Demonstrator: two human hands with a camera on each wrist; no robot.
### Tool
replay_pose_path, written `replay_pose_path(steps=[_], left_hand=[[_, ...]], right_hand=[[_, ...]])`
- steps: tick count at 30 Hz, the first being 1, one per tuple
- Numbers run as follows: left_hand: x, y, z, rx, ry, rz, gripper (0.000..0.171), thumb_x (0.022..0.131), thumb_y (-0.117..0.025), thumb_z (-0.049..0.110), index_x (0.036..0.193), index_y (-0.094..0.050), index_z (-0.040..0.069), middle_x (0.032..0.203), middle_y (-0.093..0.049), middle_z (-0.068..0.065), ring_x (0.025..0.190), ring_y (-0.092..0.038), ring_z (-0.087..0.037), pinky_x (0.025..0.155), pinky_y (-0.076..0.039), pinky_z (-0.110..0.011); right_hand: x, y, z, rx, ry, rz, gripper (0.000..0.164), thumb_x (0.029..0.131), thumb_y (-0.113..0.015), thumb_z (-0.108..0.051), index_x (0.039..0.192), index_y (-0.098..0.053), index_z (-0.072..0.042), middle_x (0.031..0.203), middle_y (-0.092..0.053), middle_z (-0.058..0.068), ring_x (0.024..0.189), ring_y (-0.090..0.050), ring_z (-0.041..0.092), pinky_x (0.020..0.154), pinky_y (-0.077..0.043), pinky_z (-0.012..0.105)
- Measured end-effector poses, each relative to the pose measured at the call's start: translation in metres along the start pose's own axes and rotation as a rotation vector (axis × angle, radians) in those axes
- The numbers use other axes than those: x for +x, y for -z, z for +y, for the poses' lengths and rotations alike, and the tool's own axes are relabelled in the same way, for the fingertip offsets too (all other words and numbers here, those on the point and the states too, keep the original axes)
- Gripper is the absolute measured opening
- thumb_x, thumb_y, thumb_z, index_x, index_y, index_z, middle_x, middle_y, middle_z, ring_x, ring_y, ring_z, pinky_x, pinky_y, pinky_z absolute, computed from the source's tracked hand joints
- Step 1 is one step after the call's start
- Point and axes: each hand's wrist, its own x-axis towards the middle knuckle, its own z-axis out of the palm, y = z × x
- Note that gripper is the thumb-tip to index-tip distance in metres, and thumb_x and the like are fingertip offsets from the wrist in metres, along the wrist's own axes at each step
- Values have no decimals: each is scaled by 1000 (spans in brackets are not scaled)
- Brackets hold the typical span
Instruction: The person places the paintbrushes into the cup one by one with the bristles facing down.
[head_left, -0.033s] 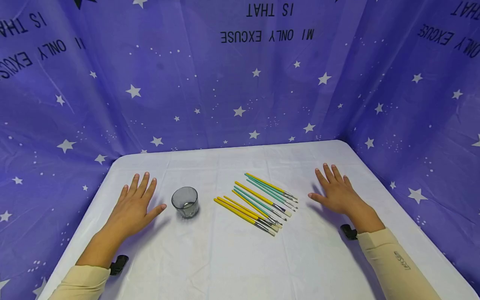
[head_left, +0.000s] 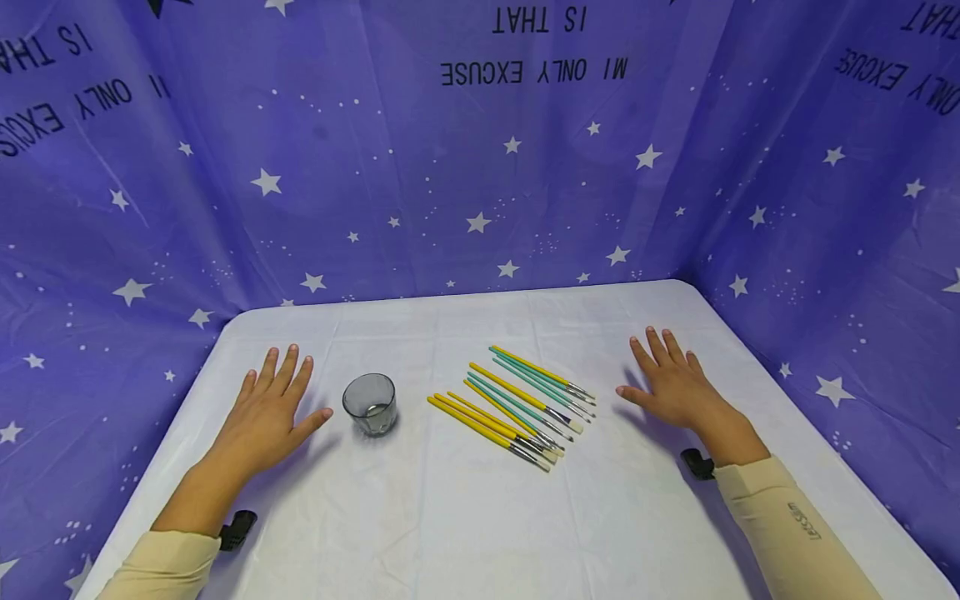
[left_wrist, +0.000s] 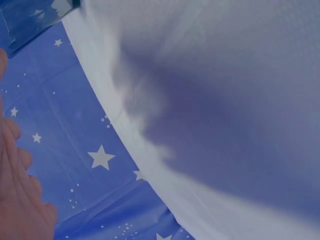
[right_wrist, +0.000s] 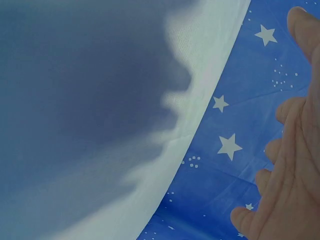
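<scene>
My left hand (head_left: 266, 417), fingers spread and straight, hovers palm down over the left side of the table, holding nothing. Just right of its thumb stands a grey see-through glass (head_left: 370, 404), upright. Several paintbrushes (head_left: 517, 404) with yellow or teal handles lie in a slanted row near the middle, bristles toward the lower right. To their right my right hand (head_left: 671, 387) is held out flat with spread fingers, also with nothing in it. In the left wrist view part of the glass (left_wrist: 35, 20) shows at the top left corner.
A white cloth (head_left: 465, 517) covers the table. Purple curtains (head_left: 480, 175) with white stars and black lettering hang behind and on both sides. Black wrist cameras (head_left: 238, 529) sit under the wrists, by beige sleeves (head_left: 787, 525).
</scene>
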Motion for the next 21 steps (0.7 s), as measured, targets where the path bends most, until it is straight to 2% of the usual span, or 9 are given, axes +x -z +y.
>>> replay_pose_path(steps=[15,17,21], left_hand=[[-3,-4,4,-19,-7,4,84,97,-57,51,153,-29,-5,161,-12,-27,148,2,-44,112,-7,-65],[-3,-3,5,-56,-4,-2,85,97,-57,50,153,-26,-5,161,-11,-27,148,3,-43,113,-8,-64],[-3,2,11,-268,32,-34,85,100,-57,45,157,-14,-2,163,-2,-24,149,5,-40,112,-11,-64]], right_hand=[[-6,5,-2,13,1,5,98,94,-50,-67,157,-15,-1,161,1,28,146,8,47,108,-8,71],[-6,5,-3,13,1,3,97,94,-50,-66,157,-16,-1,161,0,28,146,7,47,108,-9,71],[-2,3,-4,33,11,8,95,95,-51,-64,157,-18,0,161,-1,29,146,5,48,108,-11,71]])
